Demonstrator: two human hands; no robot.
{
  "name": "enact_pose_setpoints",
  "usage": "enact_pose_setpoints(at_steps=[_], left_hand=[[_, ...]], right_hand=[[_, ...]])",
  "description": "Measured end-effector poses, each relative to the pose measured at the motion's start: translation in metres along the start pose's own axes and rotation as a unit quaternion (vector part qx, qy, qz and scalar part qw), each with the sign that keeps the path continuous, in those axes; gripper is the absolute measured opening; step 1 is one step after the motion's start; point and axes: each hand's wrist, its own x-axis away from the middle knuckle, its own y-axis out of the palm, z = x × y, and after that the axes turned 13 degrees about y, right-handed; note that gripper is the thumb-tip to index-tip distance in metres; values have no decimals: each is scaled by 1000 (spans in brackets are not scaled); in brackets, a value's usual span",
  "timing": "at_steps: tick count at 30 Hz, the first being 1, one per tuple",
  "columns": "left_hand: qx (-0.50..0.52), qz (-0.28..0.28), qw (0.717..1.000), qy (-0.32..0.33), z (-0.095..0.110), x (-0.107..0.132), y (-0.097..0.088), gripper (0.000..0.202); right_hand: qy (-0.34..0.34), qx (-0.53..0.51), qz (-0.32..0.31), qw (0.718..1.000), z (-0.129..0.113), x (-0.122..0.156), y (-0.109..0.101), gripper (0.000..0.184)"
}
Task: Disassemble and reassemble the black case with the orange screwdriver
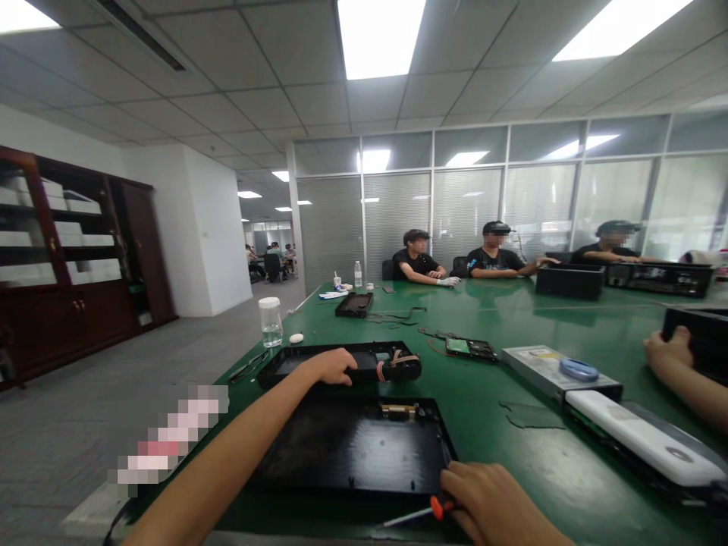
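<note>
My left hand [337, 367] reaches out over a long black plastic housing [301, 362], its fingers curled down at the near rim. Rubber bands and a black rounded part [405, 368] sit at that housing's right end. Nearer to me lies a shallow black plastic cover [346, 447], inner side up, with a brass-coloured part [398, 411] by its far edge. My right hand [483, 497] is closed round a screwdriver [418, 516] with an orange and black handle. Its metal shaft points left, and the hand rests at the cover's near right corner.
A metal box [546, 370] with a blue round lid [578, 369] and a white device [642, 434] stand right. Farther back are a small circuit-board unit [469, 348], a black tray [353, 305] and a clear jar [271, 322]. A co-worker's hand [671, 353] holds a black box. Several people sit opposite.
</note>
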Motion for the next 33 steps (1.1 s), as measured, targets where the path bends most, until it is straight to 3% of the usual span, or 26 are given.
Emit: enact_pose_setpoints(at_steps=[4, 7, 9, 12, 16, 18, 20, 23, 25, 27, 29, 31, 33], left_hand=[[1, 25, 999, 30, 28, 7, -55, 17], [-11, 37, 998, 54, 64, 20, -79, 17], [-14, 41, 997, 68, 93, 30, -83, 14], [-10, 8, 996, 85, 131, 47, -75, 5], [-12, -26, 996, 90, 154, 61, -56, 4], [-2, -34, 996, 87, 154, 64, -47, 5], [12, -38, 996, 86, 149, 64, -36, 7], [38, -62, 995, 72, 140, 64, -22, 13], [70, -100, 992, 39, 132, 62, -17, 19], [123, -139, 983, 0, 121, 56, -16, 29], [166, -137, 976, -21, 105, 47, -18, 39], [145, -73, 986, -27, 83, 33, -14, 41], [36, 16, 997, -59, 60, 18, -3, 39]], right_hand=[[19, 1, -19, 1000, 17, -56, 6, 11], [3, -66, -15, 998, 39, -104, 13, 18], [-19, -148, -2, 989, 56, -125, 20, 25], [-54, -215, -22, 975, 80, -136, 29, 33], [-10, -164, 7, 986, 119, -133, 37, 53], [15, -114, 11, 993, 144, -132, 38, 58], [26, -92, -4, 995, 170, -132, 39, 48], [84, -116, -6, 990, 199, -133, 37, 25], [145, -154, 13, 977, 207, -133, 34, 29], [187, -202, 30, 961, 203, -132, 30, 37], [195, -243, 29, 950, 188, -132, 28, 43], [169, -255, 8, 952, 166, -134, 29, 46], [125, -232, -13, 965, 141, -136, 33, 46]])
